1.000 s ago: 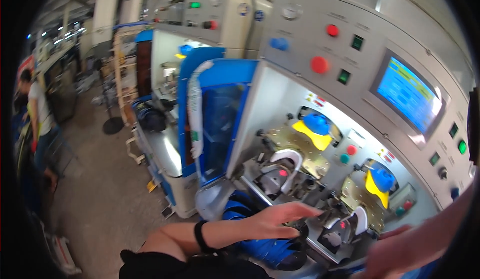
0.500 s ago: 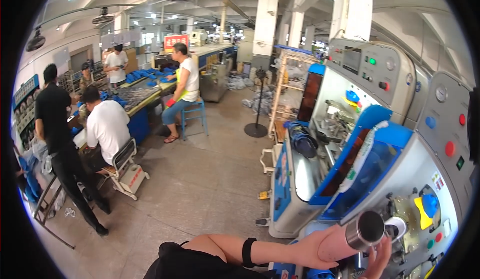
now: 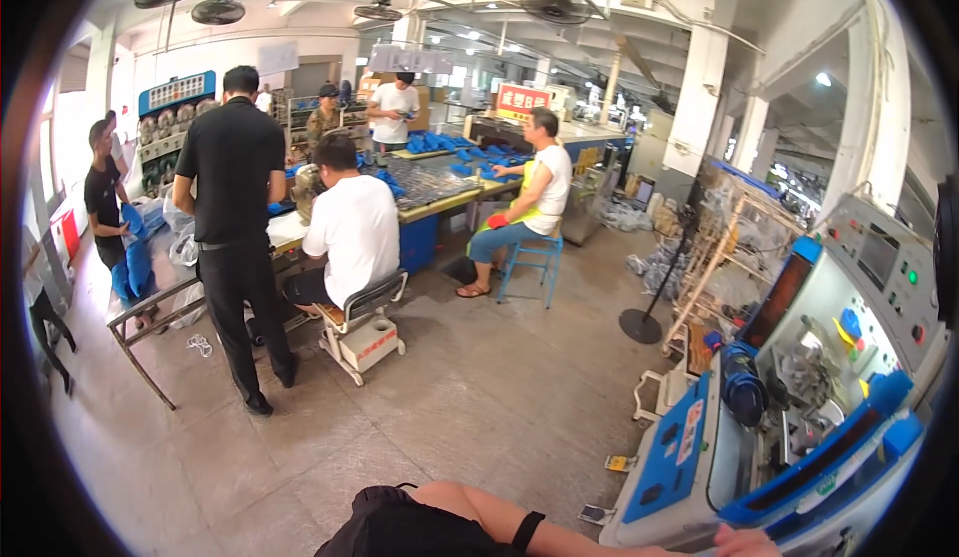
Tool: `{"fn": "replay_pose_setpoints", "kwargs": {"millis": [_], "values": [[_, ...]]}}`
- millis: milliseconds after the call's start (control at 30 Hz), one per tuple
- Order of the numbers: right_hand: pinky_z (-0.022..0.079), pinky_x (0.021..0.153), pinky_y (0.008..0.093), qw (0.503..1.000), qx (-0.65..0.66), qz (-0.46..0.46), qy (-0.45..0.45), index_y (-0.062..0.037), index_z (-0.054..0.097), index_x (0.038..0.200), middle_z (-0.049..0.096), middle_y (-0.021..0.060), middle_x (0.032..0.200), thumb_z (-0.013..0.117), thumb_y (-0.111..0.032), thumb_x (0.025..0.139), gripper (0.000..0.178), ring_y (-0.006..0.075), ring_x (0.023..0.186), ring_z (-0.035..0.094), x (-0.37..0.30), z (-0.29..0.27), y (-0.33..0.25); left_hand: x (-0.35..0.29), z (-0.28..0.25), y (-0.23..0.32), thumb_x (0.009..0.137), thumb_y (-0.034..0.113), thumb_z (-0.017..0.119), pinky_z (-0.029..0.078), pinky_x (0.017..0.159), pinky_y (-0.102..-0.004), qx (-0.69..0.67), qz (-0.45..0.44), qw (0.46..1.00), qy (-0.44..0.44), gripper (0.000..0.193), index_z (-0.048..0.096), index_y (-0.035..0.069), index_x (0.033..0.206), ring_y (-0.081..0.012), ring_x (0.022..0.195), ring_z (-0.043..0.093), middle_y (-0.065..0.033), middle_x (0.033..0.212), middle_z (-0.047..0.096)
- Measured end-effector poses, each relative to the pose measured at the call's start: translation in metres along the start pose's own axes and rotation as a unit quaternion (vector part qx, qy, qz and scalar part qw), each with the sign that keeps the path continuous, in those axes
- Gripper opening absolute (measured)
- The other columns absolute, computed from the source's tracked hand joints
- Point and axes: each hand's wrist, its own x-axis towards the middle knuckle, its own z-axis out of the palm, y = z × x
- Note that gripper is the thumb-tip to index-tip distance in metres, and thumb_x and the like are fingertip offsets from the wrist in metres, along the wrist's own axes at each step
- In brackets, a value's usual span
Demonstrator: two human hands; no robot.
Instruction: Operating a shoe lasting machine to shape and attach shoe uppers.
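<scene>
My left forearm, with a black band near the wrist, reaches right along the lower edge. The left hand itself is cut off below the picture. Farther right, a small blurred part of a hand, apparently my right hand, shows at the lower edge in front of the nearest blue and grey machine. Its fingers are too smeared and cropped to read, and whether it holds anything is hidden. A dark blue rounded bundle lies on the machine's near ledge. Blue and yellow pieces sit inside its lit opening.
To the left, a person in black stands behind a seated person in white at a long worktable with blue pieces. Another person sits on a blue stool. A stand with a round black base and a wooden rack stand beyond the machine.
The view has swung left, so machines and people sit farther right. The pink tumbler with a steel lid, held in my left hand before, is out of view; my hands have dropped toward the lower edge.
</scene>
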Motion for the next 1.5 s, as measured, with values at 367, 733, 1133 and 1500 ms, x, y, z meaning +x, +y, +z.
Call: {"fn": "replay_pose_setpoints", "kwargs": {"millis": [367,733,1133,1500], "values": [[0.047,0.089,0.0463,0.855,-0.462,0.132,-0.195,-0.0003,0.053,0.129,0.057,0.0246,0.118,0.064,-0.035,0.09,0.054,0.0442,0.106,0.057,0.09,0.055,-0.021,-0.059,-0.112,0.028,0.07,0.039,0.076,0.051,0.065,-0.0452,0.473,-0.019,0.851,0.228,0.053,0.059,0.011,0.113,-0.0362,0.078,0.063,-0.016,0.09,0.064],[0.046,0.098,0.0435,0.497,-0.627,-0.529,-0.283,-0.0151,0.053,0.113,0.051,0.0003,0.125,0.054,-0.026,0.094,0.022,0.0184,0.116,0.056,0.111,0.056,-0.026,-0.086,-0.163,0.055,0.064,0.023,0.083,0.049,0.088,-0.0349,-0.157,-0.079,0.973,-0.148,0.079,0.047,0.0,0.131,-0.0215,0.099,0.062,-0.0058,0.108,0.066],[0.044,0.103,0.0389,0.682,-0.342,-0.127,0.634,0.0034,0.034,0.148,0.049,0.0175,0.138,0.057,-0.055,0.092,0.083,0.0277,0.122,0.053,-0.018,0.021,-0.044,-0.038,-0.149,0.082,0.066,0.022,0.087,0.046,0.095,-0.0383,0.07,0.084,0.992,0.061,0.06,0.063,0.007,0.119,-0.0237,0.104,0.058,-0.0082,0.114,0.06],[0.049,0.097,0.0373,0.555,-0.405,-0.021,0.726,-0.005,0.034,0.147,0.048,0.019,0.141,0.051,0.004,0.096,0.054,0.0268,0.115,0.057,-0.226,0.01,-0.057,0.01,-0.136,0.123,0.072,0.014,0.084,0.051,0.078,-0.033,0.108,0.215,0.968,0.075,0.05,0.068,0.011,0.119,-0.0233,0.096,0.057,-0.0122,0.111,0.05]]}}
